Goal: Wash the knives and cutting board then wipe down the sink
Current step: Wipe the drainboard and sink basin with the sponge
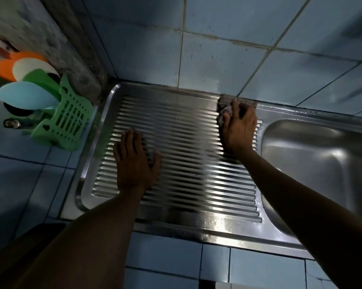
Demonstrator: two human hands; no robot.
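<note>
Two bare forearms are seen nearest the camera, reaching over the front rim of a steel sink (217, 230) set in a blue tiled counter (171, 259). The left hand (135, 161) is laid flat on the ridged drainboard (182, 147), fingers straight and close together, holding nothing. The right hand (239, 128) is pressed down on a dark scouring pad (224, 105), with fingers curled over it; the pad lies under the fingertips, at the back edge of the drainboard, against the wall tiles (228, 59). The basin (313, 155) is found just right of that hand, its hollow bare and shiny. Most of the ridged surface between and in front of the hands is left uncovered, bounded by a raised rim on the left. Beyond that rim, on the counter, a green slotted plastic rack (65, 124) is stood, and coloured plates (25, 80) in orange, white, green and pale blue are held upright in it. No knives or cutting board can be made out.
</note>
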